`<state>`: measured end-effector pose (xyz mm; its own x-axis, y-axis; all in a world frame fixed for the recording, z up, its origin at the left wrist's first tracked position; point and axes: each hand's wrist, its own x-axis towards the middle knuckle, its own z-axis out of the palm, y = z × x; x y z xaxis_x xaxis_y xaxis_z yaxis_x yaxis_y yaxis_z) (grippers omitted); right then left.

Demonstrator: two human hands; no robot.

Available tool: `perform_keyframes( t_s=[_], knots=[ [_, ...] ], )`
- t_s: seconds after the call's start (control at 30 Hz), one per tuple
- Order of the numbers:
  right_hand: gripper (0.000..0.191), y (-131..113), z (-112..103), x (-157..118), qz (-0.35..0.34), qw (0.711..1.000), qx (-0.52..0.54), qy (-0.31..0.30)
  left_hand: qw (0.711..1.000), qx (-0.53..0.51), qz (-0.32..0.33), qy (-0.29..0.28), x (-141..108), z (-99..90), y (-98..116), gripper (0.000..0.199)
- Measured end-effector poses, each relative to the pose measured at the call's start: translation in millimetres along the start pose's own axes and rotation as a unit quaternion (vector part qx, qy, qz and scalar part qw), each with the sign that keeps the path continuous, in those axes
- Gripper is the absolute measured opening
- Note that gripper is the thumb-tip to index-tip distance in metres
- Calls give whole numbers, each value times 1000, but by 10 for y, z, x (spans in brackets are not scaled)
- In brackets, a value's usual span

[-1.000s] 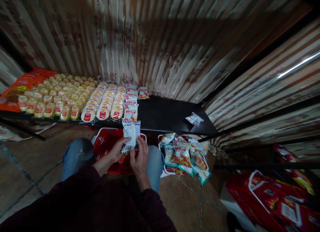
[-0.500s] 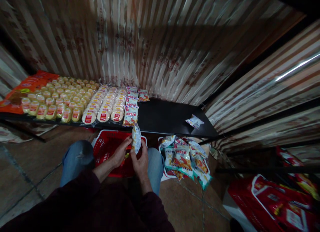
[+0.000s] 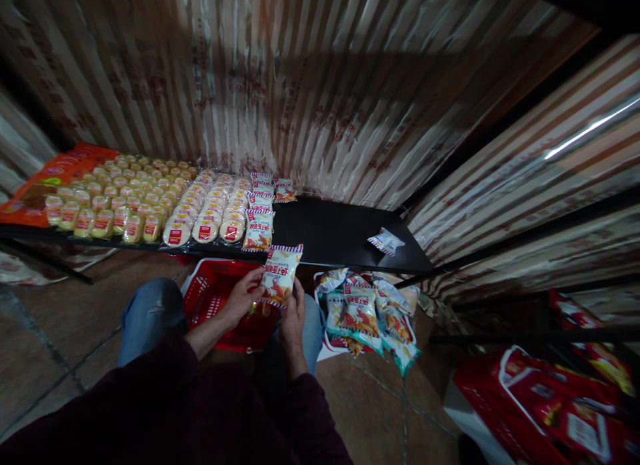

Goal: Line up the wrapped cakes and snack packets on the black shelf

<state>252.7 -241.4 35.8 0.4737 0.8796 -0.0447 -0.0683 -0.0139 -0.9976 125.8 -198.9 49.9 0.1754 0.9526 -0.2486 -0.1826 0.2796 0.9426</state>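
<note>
Between both hands I hold a small white snack bag (image 3: 281, 275) with red lettering and striped ends, its printed front facing up. My left hand (image 3: 246, 293) grips its left edge, and my right hand (image 3: 294, 313) pinches its lower right corner. Just beyond it, a column of matching snack bags (image 3: 259, 230) lies along the black shelf (image 3: 330, 231). One more bag (image 3: 285, 191) rests beside that column at the back. A red basket (image 3: 200, 295) stands below my hands, between my knees.
Left on the shelf are rows of round wrapped crackers (image 3: 205, 230), yellow wrapped cakes (image 3: 103, 223) and an orange bag (image 3: 37, 188). A lone bag (image 3: 385, 241) lies at the shelf's right. On the floor stand a basket heaped with snack bags (image 3: 359, 310) and red packages (image 3: 550, 398).
The snack bag in my hands has turned from its narrow side to its printed front. My left hand now sits at its left edge, the right at its lower right corner.
</note>
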Motion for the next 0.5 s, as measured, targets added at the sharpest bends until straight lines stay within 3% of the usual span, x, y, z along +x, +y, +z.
perform_keyframes(
  t_s=[0.13,0.27,0.5],
  knots=[
    [49,-18,-47,28,3,1000,-16,-3,999,-12,-5,36,52,22,-30,56],
    [55,-73,-65,83,14,999,-10,-31,1000,5,4,29,94,32,-9,45],
    [50,-81,-129,379,38,996,19,-73,999,-37,25,11,214,160,111,46]
  ],
)
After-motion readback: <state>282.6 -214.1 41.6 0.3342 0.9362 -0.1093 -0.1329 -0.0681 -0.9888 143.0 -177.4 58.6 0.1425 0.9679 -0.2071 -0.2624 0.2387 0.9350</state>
